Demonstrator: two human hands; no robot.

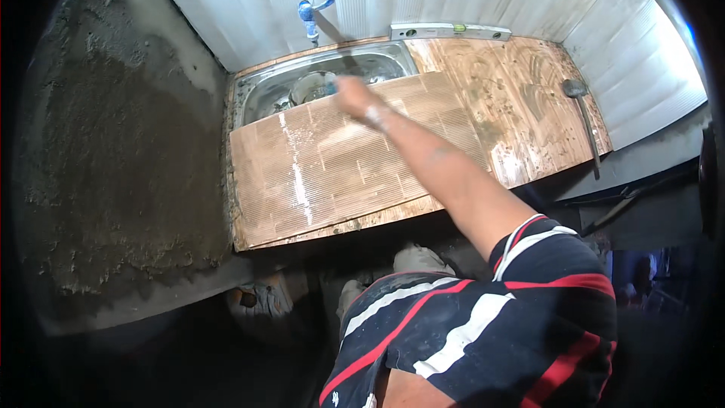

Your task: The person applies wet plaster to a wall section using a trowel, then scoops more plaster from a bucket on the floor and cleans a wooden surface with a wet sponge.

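My right hand (353,97) reaches to the far edge of a large brown ribbed tile (355,162), its fingers closed around something small and teal that I cannot make out. Just left of those fingers, a round container (311,88) sits in the stainless steel sink (260,94). The tile lies flat across the near part of the sink and the counter, with a white streak running down its left side. My left hand is out of view; only a patch of bare skin shows at the lower edge below the striped shirt.
A blue tap (310,19) juts from the panelled back wall above the sink. A spirit level (451,31) rests along the counter's back edge. On the smeared brown countertop (502,75) at right lies a mallet (578,98), its handle overhanging the front. Rough cement surface (128,159) fills the left.
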